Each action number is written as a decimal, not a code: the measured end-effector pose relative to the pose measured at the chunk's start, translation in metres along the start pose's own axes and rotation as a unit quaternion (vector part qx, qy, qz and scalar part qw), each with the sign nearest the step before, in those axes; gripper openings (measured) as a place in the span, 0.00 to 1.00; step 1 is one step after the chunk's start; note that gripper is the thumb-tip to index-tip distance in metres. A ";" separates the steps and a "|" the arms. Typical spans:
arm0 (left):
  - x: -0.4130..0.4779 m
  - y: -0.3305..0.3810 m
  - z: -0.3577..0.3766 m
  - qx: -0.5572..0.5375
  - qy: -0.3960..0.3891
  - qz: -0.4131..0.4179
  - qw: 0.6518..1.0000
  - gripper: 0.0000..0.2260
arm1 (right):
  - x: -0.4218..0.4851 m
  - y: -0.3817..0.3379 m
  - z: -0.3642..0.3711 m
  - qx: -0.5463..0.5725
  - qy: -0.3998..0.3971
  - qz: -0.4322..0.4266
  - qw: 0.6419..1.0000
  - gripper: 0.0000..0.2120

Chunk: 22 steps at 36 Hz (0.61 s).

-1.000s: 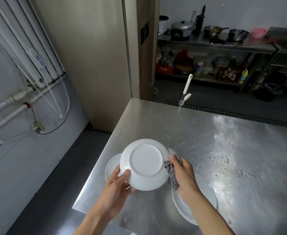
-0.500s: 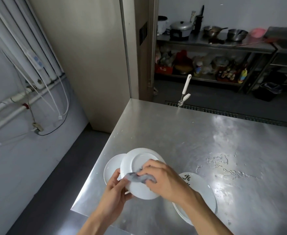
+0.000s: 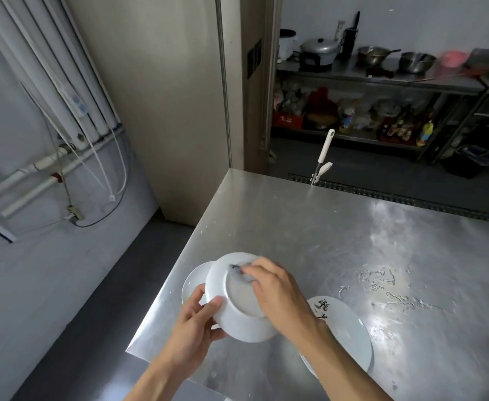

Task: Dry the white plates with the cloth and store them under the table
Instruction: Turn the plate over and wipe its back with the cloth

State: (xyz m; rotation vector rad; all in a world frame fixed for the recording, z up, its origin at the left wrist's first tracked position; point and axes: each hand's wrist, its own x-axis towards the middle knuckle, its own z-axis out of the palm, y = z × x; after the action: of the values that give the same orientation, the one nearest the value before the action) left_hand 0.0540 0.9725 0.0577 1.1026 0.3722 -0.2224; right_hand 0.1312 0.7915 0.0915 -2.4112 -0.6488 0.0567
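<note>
left hand (image 3: 193, 322) gripping, right hand (image 3: 278, 290) curled

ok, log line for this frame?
left hand: holds white plate, underside up | right hand: presses cloth on it | small plate and lettered plate on table

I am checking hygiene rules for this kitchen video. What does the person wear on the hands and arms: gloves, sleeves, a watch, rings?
Nothing worn is visible. The left hand and the right hand are bare, without gloves, and I see no rings. The left forearm and the right forearm are bare down to the picture's lower edge: no sleeves, watch or wristband in view.
</note>
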 end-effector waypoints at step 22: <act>-0.013 0.010 -0.012 0.058 -0.059 -0.012 0.996 0.20 | 0.002 0.011 -0.001 0.007 0.087 -0.051 0.995 0.25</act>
State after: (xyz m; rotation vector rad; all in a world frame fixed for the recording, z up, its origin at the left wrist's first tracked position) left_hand 0.0430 0.9881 0.0665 1.1939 0.2692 -0.3336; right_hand 0.1378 0.7836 0.0860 -2.3342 -0.6855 -0.1891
